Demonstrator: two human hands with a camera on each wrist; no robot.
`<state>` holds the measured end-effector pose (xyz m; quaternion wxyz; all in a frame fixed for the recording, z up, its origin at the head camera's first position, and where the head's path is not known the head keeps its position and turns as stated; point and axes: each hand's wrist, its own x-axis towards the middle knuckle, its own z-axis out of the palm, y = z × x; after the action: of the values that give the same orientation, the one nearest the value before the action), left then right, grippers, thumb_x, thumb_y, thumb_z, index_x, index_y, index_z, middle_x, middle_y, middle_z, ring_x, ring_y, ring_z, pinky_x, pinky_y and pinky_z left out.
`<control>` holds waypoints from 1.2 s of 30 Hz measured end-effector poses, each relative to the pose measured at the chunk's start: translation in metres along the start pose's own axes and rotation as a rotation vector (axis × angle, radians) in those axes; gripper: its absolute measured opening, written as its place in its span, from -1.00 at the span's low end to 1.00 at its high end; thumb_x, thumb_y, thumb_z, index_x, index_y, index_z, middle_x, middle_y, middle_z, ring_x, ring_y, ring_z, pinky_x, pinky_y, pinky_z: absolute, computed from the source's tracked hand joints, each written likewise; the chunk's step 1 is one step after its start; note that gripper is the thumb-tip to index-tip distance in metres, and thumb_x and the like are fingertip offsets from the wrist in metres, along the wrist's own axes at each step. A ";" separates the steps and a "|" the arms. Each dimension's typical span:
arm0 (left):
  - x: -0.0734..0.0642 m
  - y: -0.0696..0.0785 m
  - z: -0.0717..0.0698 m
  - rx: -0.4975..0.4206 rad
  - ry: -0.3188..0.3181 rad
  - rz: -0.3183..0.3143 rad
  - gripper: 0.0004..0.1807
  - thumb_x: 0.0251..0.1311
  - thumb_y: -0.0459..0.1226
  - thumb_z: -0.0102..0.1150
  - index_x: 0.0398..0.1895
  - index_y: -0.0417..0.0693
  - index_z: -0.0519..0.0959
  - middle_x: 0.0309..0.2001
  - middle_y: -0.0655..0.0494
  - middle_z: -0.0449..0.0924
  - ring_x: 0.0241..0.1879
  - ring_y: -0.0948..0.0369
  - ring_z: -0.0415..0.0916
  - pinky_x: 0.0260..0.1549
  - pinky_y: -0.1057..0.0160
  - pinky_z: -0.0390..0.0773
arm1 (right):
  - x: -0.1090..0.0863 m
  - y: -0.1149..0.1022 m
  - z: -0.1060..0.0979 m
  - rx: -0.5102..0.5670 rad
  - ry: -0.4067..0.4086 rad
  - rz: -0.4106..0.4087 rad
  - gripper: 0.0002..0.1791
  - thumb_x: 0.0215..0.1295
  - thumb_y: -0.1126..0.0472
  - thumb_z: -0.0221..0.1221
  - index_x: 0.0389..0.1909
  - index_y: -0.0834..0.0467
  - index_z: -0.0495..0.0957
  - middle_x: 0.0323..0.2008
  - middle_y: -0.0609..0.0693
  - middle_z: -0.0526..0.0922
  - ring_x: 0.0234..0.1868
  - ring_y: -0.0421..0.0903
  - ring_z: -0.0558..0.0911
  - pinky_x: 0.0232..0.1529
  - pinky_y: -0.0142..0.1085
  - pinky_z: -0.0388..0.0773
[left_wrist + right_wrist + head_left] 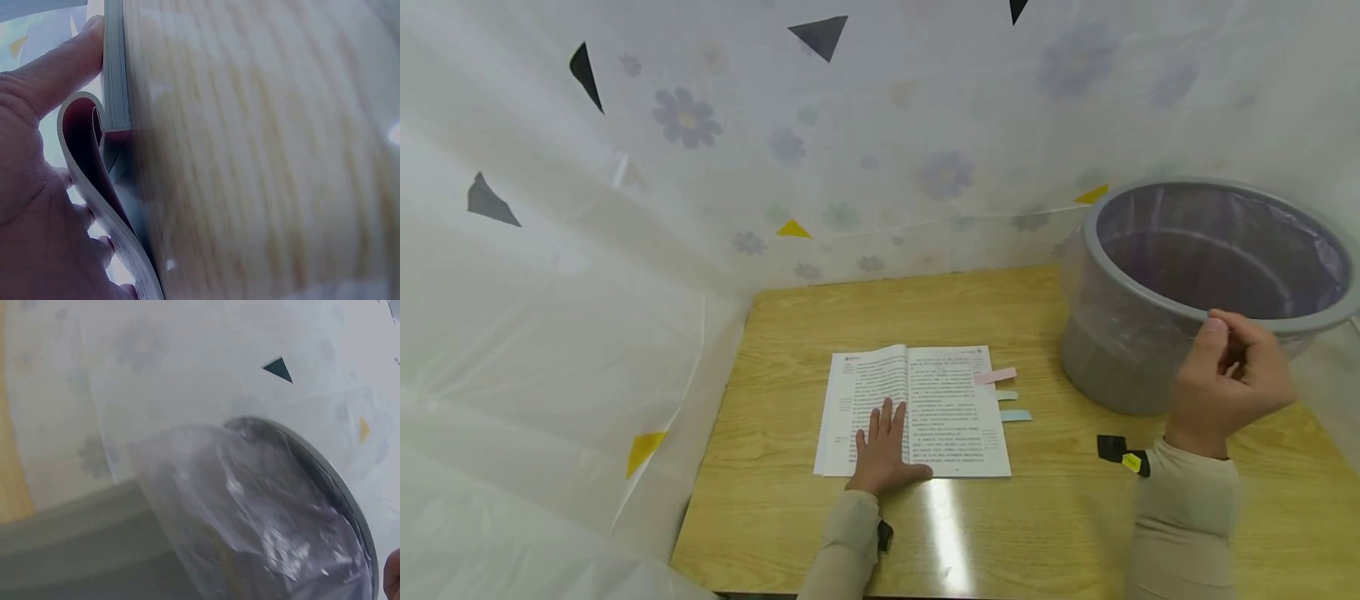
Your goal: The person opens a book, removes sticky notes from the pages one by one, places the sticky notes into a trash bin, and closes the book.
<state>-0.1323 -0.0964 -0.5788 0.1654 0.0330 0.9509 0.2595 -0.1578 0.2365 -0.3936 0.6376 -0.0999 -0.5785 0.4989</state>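
An open book [951,400] lies on the table, and pink [995,377], pale green [1007,395] and blue tabs [1017,415] stick out of its right edge. My left hand [882,454] rests with spread fingers on the lower left page, thumb across the bottom of the spine. The left wrist view shows that page side curving up beside the thick right page block [115,69]. My right hand [1236,375] is raised at the near rim of a grey bin [1112,358], thumb and index fingertips together. No object shows between those fingertips.
A thin translucent purple bag [250,512] lines the bin and hangs over its rim. Beside the right sleeve is a small black device [1112,447] with a yellow label. White flowered sheeting [880,125] with black and yellow triangles encloses the wooden table [775,400] behind and at left.
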 end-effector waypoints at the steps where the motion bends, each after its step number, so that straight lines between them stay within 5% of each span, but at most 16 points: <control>1: 0.000 0.000 0.000 -0.001 0.001 0.001 0.31 -0.12 0.14 0.51 0.61 0.08 -0.12 0.64 0.00 -0.32 0.62 -0.10 -0.32 0.47 -0.38 -0.18 | -0.005 -0.001 0.002 0.027 -0.013 -0.004 -0.74 0.14 0.31 0.14 -0.48 0.41 0.73 -0.61 -0.43 0.53 -0.63 -0.48 0.24 -0.42 -0.59 0.14; 5: 0.000 0.000 0.000 0.006 -0.001 0.003 0.30 -0.11 0.15 0.50 0.62 0.09 -0.12 0.65 0.01 -0.32 0.62 -0.09 -0.33 0.47 -0.38 -0.17 | -0.024 -0.005 0.007 0.106 -0.076 -0.015 -0.73 0.09 0.33 0.17 -0.52 0.51 0.68 -0.62 -0.43 0.51 -0.61 -0.48 0.28 -0.42 -0.59 0.16; 9: 0.001 -0.001 0.000 0.010 -0.003 -0.003 0.30 -0.10 0.15 0.49 0.62 0.10 -0.14 0.65 0.01 -0.33 0.62 -0.09 -0.34 0.47 -0.37 -0.19 | -0.046 0.009 0.010 0.114 -0.225 -0.051 -0.77 0.12 0.37 0.21 -0.50 0.53 0.67 -0.56 -0.40 0.53 -0.56 -0.49 0.33 -0.39 -0.60 0.21; 17: 0.000 -0.001 -0.002 0.015 0.003 -0.003 0.30 -0.12 0.16 0.50 0.62 0.09 -0.12 0.64 0.00 -0.31 0.62 -0.10 -0.31 0.47 -0.37 -0.16 | -0.088 0.058 -0.003 -0.177 -0.755 -0.002 -0.86 0.27 0.36 0.24 -0.24 0.32 0.73 -0.46 0.16 0.69 -0.45 -0.59 0.36 -0.37 -0.67 0.29; 21: 0.000 0.000 -0.002 0.026 0.005 0.000 0.30 -0.12 0.17 0.49 0.61 0.09 -0.11 0.64 -0.01 -0.30 0.62 -0.10 -0.30 0.47 -0.37 -0.13 | -0.102 0.069 -0.009 -0.320 -1.001 0.083 -0.80 0.38 0.23 0.18 -0.14 0.22 0.72 -0.35 0.13 0.73 -0.45 -0.53 0.37 -0.44 -0.58 0.35; 28: 0.000 0.002 -0.002 0.021 -0.001 0.001 0.30 -0.11 0.16 0.49 0.62 0.09 -0.12 0.65 0.01 -0.31 0.62 -0.09 -0.32 0.47 -0.36 -0.15 | -0.118 0.096 -0.013 -0.400 -1.095 0.236 -0.73 0.42 0.18 0.12 -0.06 0.26 0.67 -0.19 0.19 0.68 -0.22 -0.10 0.50 -0.16 -0.33 0.37; 36: 0.001 0.000 -0.002 0.026 0.000 -0.001 0.31 -0.11 0.18 0.48 0.62 0.11 -0.14 0.65 0.03 -0.33 0.63 -0.07 -0.33 0.48 -0.35 -0.16 | -0.126 0.134 -0.021 -0.428 -1.284 0.543 -0.48 0.50 0.07 -0.01 0.33 0.31 0.37 0.15 0.34 0.52 0.12 0.19 0.51 0.07 -0.12 0.45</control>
<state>-0.1336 -0.0971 -0.5777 0.1652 0.0345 0.9542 0.2471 -0.1888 0.2159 -0.5756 -0.0072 -0.0500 -0.8782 0.4756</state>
